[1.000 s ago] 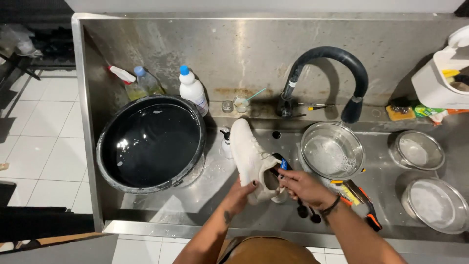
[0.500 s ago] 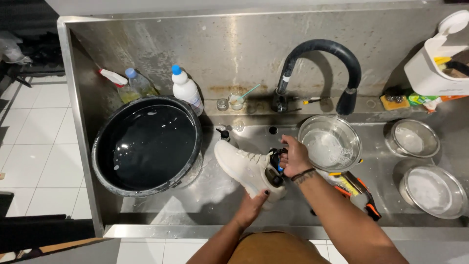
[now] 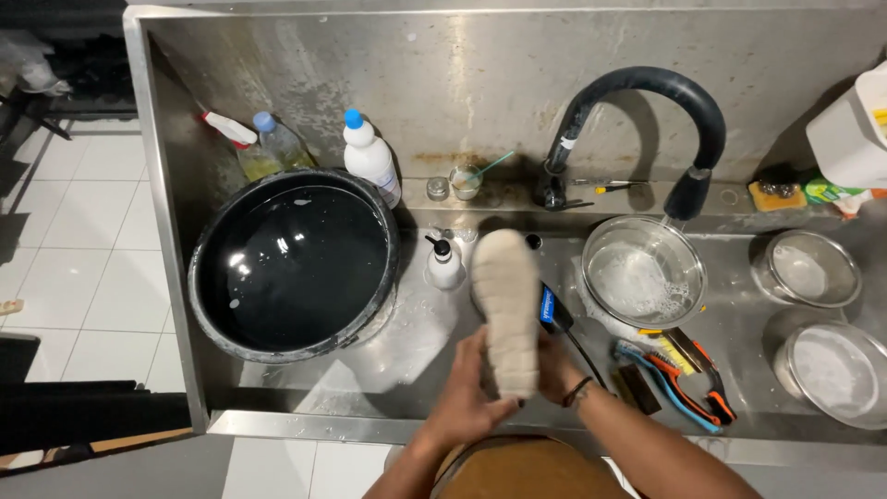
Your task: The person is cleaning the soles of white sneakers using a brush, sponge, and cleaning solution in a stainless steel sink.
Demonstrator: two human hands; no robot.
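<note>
My left hand (image 3: 471, 393) grips the heel end of a white shoe (image 3: 506, 314), held sole up over the steel sink (image 3: 407, 342), toe pointing away from me. My right hand (image 3: 557, 374) is on the shoe's right side, mostly hidden behind it. It holds a blue-and-black brush (image 3: 552, 310) that sticks out beside the shoe. Only the pale textured sole faces the camera; the upper is hidden.
A large black basin (image 3: 208, 277) of water fills the sink's left. A small pump bottle (image 3: 443, 263) stands next to the shoe. A glass bowl (image 3: 591, 249) sits under the black faucet (image 3: 647, 88). Orange-and-blue brushes (image 3: 684, 374), two metal bowls (image 3: 808, 268) (image 3: 836, 370) and cleaning bottles (image 3: 370, 157) are around.
The shoe has been turned over from lying on its side to sole up. Both hands moved nearer to me, and the brush came away from the shoe's opening to its right side.
</note>
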